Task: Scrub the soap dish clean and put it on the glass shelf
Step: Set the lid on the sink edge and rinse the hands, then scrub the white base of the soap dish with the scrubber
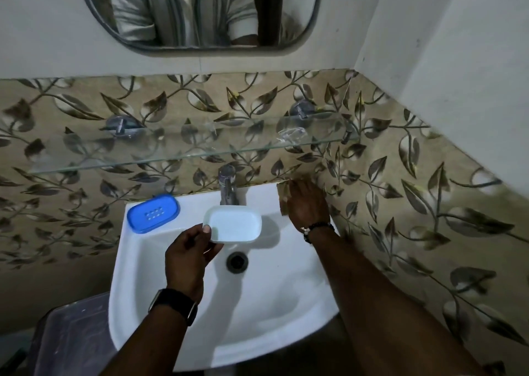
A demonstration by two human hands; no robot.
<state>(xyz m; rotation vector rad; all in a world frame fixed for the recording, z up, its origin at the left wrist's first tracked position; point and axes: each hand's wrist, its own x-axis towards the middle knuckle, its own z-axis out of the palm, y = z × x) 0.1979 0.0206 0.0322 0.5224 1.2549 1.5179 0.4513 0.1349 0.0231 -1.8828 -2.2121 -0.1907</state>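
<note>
Left hand [187, 257] pinches white dish [232, 224] rim over sink [143, 289]; light, stiff, likely slick. Right hand [307, 205] on something at the sink's corner, grip unclear.

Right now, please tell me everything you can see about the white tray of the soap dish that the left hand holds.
The white soap dish tray is a shallow rounded rectangle, apparently translucent plastic, empty and open side up. It is held roughly level above the sink, just in front of the tap. The left hand pinches its near-left corner, thumb on the rim. Nothing else touches it.
</note>
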